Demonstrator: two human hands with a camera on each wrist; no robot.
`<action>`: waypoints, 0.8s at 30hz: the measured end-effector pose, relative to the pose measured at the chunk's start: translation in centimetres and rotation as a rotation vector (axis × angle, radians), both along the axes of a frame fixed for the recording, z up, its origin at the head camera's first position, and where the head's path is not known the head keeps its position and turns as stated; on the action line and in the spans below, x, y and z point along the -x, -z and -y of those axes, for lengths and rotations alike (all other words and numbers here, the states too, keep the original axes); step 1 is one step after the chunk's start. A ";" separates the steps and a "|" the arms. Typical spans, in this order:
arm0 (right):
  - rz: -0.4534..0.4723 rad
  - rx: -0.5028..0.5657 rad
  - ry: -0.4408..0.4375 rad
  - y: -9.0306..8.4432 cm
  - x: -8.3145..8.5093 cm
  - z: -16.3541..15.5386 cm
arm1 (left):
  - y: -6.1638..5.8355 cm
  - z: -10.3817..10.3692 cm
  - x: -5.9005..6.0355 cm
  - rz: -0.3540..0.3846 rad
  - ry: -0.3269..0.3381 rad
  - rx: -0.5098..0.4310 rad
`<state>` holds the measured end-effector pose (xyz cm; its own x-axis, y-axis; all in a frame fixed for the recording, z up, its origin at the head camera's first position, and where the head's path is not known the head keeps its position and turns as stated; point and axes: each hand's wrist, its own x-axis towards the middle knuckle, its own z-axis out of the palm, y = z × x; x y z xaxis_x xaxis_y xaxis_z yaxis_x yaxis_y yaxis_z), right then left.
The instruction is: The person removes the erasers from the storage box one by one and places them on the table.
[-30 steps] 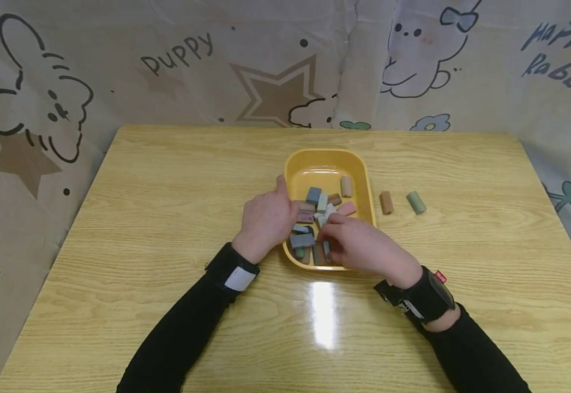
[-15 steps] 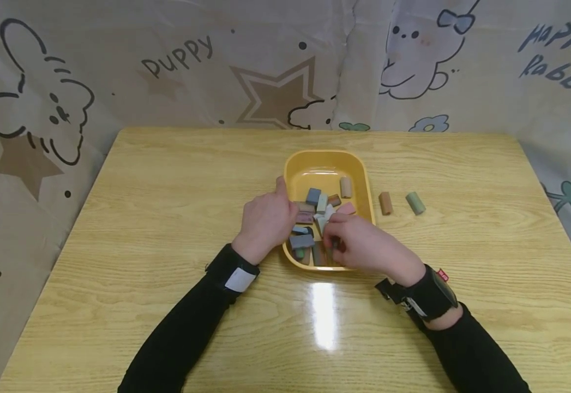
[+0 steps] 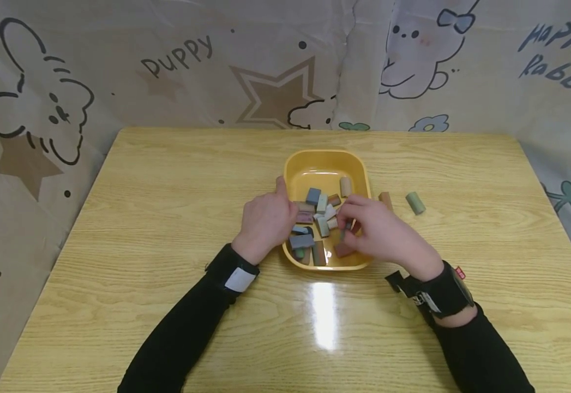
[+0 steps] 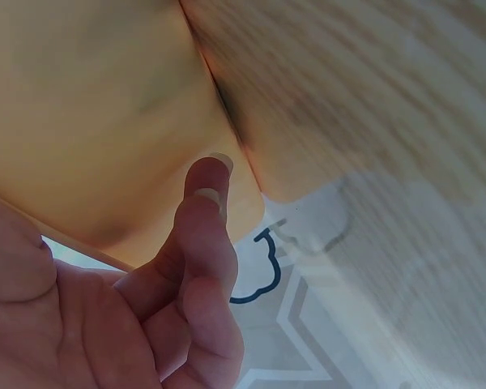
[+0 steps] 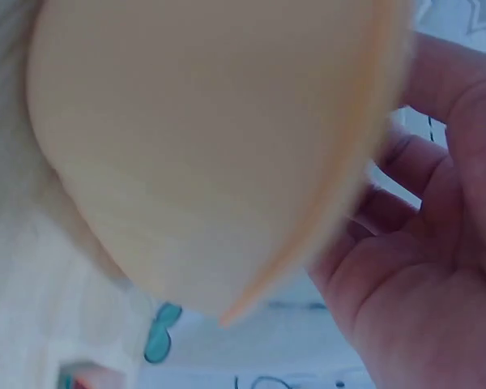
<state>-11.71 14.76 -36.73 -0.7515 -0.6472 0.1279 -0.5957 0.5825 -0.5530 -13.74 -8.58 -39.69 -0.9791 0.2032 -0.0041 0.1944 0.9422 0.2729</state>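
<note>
Person is wearing long black sleeves on both arms, reaching down to the wrists. Left hand is bare; a black band is circling its wrist, showing a white rectangular patch. Right hand is bare too; its wrist is carrying a bulkier black strap with a small red tab and a white label, plus a dark buckle sticking out.
</note>
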 end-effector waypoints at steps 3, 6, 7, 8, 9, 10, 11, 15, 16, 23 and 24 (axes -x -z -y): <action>-0.014 -0.004 0.044 -0.6 0.2 -0.7 | 0.0 0.0 0.0 0.000 0.000 0.002; -0.030 0.010 0.083 -1.1 0.4 -1.5 | -0.1 0.0 0.0 0.002 0.001 0.001; -0.038 0.021 0.097 -1.3 0.4 -1.8 | -0.1 0.0 0.0 0.002 0.002 0.000; -0.047 0.033 0.112 -1.4 0.5 -2.1 | -0.1 0.0 0.0 0.003 0.002 -0.002; -0.058 0.043 0.126 -1.6 0.5 -2.4 | -0.1 0.0 -0.1 0.004 0.002 -0.003; -0.069 0.051 0.141 -1.7 0.6 -2.8 | -0.1 0.0 -0.1 0.006 0.002 -0.005; -0.082 0.053 0.158 -1.8 0.7 -3.1 | -0.1 0.0 -0.1 0.007 0.003 -0.005; -0.103 0.046 0.209 -2.0 1.0 -4.3 | -0.1 0.0 -0.1 0.011 0.004 -0.004; -0.101 0.042 0.220 -2.1 1.1 -4.6 | -0.1 0.0 -0.1 0.012 0.003 -0.002; -0.079 -0.038 0.302 -1.9 1.9 -6.3 | -0.1 0.0 0.0 0.023 -0.003 0.004; -0.079 -0.063 0.314 -1.8 2.0 -6.5 | -0.1 0.0 0.0 0.023 -0.001 0.004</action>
<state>-13.70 21.29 -34.94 -0.9051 -0.3936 0.1607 -0.4209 0.7762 -0.4694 -13.71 -8.57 -39.62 -0.9791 0.2017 -0.0270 0.1868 0.9435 0.2737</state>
